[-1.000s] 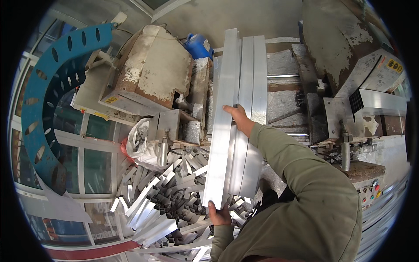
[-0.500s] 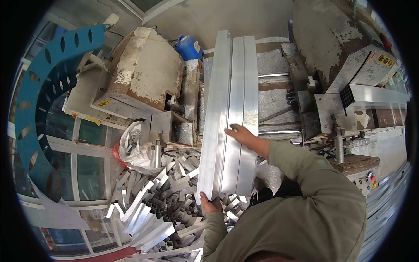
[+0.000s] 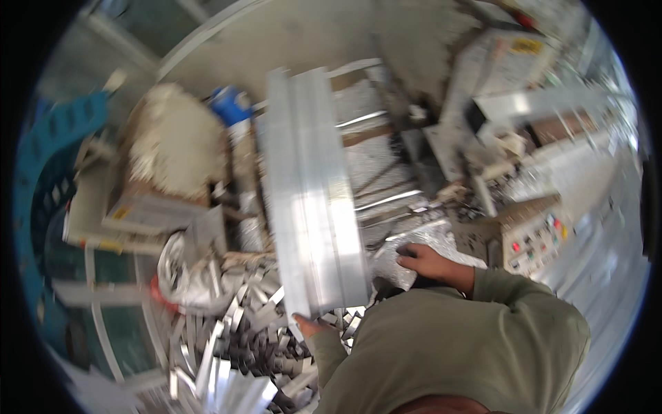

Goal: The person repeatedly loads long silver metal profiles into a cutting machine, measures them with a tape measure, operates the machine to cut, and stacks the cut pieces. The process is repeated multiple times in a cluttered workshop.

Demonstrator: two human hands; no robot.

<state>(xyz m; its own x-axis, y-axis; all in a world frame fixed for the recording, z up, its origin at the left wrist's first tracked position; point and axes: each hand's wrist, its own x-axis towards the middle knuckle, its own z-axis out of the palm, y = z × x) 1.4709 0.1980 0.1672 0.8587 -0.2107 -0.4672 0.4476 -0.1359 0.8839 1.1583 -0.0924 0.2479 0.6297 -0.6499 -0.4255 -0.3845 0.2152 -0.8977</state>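
Observation:
Long silver aluminium profiles (image 3: 310, 200) lie side by side across the machine bed, running away from me. My left hand (image 3: 314, 327) grips the near end of the leftmost profile, thumb on its edge; the other fingers are hidden. To the right of the stack, my right hand (image 3: 438, 266) hovers free of the metal with nothing seen in it. Its fingers are slightly bent and apart, a little blurred.
Below and left lies a heap of metal offcuts (image 3: 276, 345) beside a white sack (image 3: 186, 276). Worn machine housings (image 3: 176, 152) flank the bed. At right is a button panel (image 3: 534, 245). A blue jug (image 3: 231, 105) stands behind, and a teal perforated arm (image 3: 31, 152) curves at far left.
My right hand has come off the profiles and drawn back to the right. My left hand stays at the near end. The whole view has swung to the right and blurred.

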